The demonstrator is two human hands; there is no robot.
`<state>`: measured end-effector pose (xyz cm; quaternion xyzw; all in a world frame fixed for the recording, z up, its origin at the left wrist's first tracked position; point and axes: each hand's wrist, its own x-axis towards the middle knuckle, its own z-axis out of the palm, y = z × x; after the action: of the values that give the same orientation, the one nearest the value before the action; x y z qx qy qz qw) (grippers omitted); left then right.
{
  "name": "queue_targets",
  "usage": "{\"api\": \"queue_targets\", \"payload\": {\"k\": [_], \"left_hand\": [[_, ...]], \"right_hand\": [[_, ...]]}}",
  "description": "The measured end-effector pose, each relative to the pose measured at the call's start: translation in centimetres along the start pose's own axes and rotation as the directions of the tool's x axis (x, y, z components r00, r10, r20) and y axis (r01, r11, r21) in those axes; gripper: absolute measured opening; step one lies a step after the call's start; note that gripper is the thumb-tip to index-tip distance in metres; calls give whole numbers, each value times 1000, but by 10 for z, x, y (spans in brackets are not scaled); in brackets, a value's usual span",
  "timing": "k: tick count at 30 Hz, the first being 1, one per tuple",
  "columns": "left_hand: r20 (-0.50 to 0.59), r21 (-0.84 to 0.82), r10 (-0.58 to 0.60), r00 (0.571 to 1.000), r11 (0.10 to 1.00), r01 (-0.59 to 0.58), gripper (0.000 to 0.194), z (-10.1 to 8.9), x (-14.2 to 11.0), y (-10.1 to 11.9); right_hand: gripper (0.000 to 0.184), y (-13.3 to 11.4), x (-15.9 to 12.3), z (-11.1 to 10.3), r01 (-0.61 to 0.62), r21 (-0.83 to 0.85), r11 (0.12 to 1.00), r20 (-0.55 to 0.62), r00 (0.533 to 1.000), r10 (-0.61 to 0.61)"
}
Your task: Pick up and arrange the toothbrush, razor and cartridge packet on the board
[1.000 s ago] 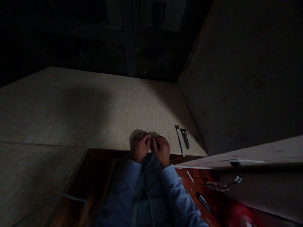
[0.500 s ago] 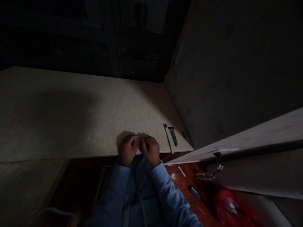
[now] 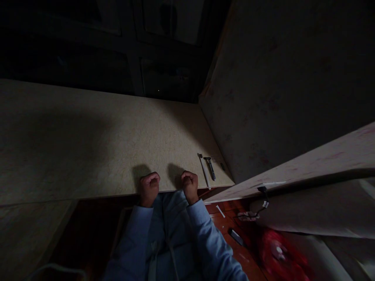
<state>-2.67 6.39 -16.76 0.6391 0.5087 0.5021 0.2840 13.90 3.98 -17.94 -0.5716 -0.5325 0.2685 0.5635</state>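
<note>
In the head view, seen from the right hand [image 3: 190,183], the left hand [image 3: 149,188] is at nine o'clock, well apart. Both hands are clenched into fists above the table's [image 3: 123,136] near edge; whether either fist encloses anything or touches the top, one cannot tell. Between them lies a gap, and the table top runs broadly from ten to twelve o'clock, out to its far edge. At two o'clock, near the right hand, lies the toothbrush [image 3: 204,171], its handle end at the near edge; just beyond it, the razor [image 3: 210,168] stops short of that edge. The wall [image 3: 263,97] bounds the room from one to three o'clock. Between three and four o'clock, a cable's white tag [image 3: 265,204] is too small to read.
</note>
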Motion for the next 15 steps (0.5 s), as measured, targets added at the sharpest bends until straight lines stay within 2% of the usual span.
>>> {"api": "queue_targets", "payload": {"k": [3, 8, 15], "left_hand": [[7, 28, -2, 1000, 1000, 2, 19, 3, -2, 2], [33, 115, 46, 998, 992, -49, 20, 10, -8, 2], [61, 160, 57, 997, 985, -66, 20, 11, -11, -3]], "right_hand": [[20, -1, -4, 3, 41, -65, 997, 23, 999, -40], [23, -2, -10, 5, 232, -312, 921, 171, 968, -186], [27, -1, -10, 5, 252, -360, 898, 179, 964, -199]]}}
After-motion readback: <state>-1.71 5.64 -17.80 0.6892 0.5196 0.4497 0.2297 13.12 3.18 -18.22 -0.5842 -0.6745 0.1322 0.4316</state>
